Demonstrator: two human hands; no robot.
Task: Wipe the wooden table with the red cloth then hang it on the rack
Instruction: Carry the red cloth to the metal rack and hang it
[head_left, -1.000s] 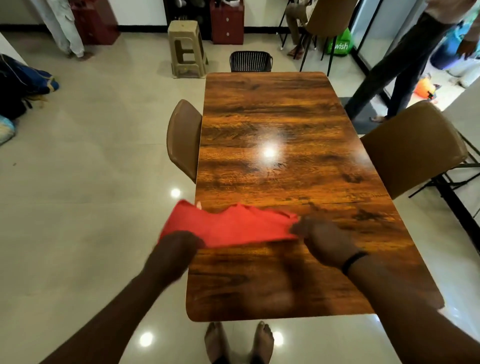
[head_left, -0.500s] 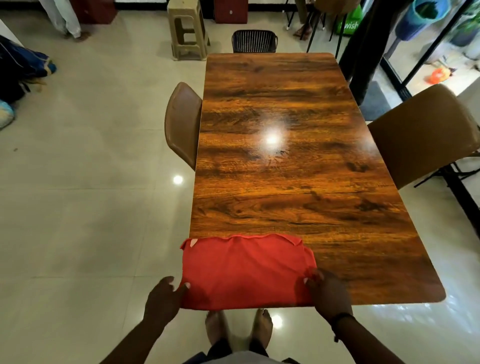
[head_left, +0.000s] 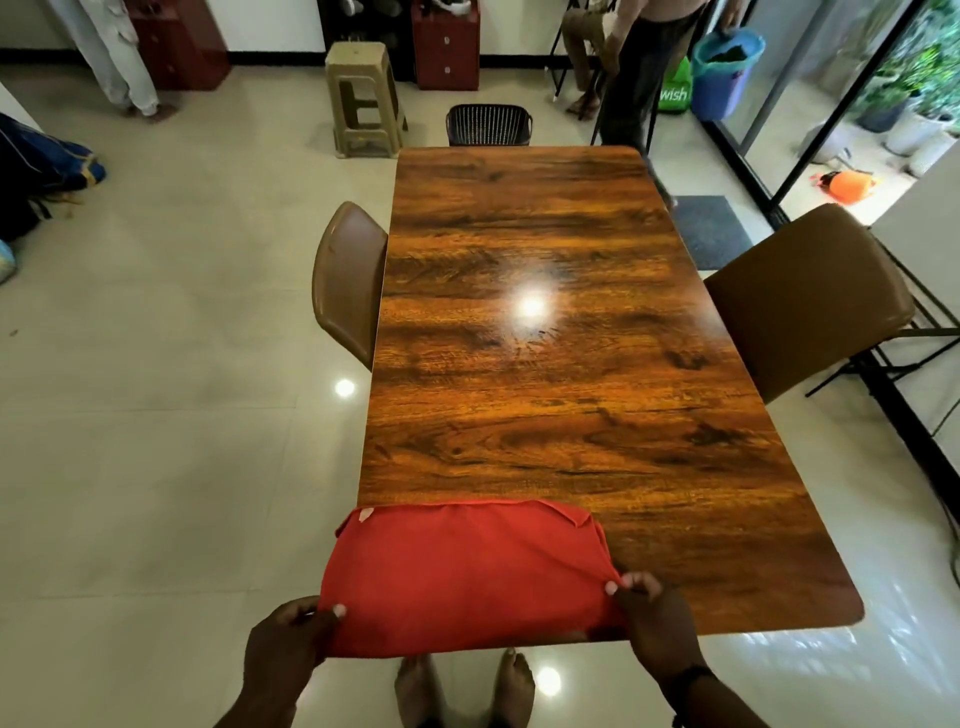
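Observation:
The red cloth lies spread flat on the near left corner of the glossy wooden table, its near edge hanging over the table's front edge. My left hand pinches the cloth's near left corner, off the table's side. My right hand pinches the near right corner at the table's front edge. No rack is recognisable in view.
A brown chair is tucked in on the table's left, another brown chair stands on the right, a black chair at the far end. A beige stool and a standing person are beyond. My bare feet show below.
The cloth was held up stretched above the table; it has come down flat on the near corner, and both hands have drawn back to its near corners.

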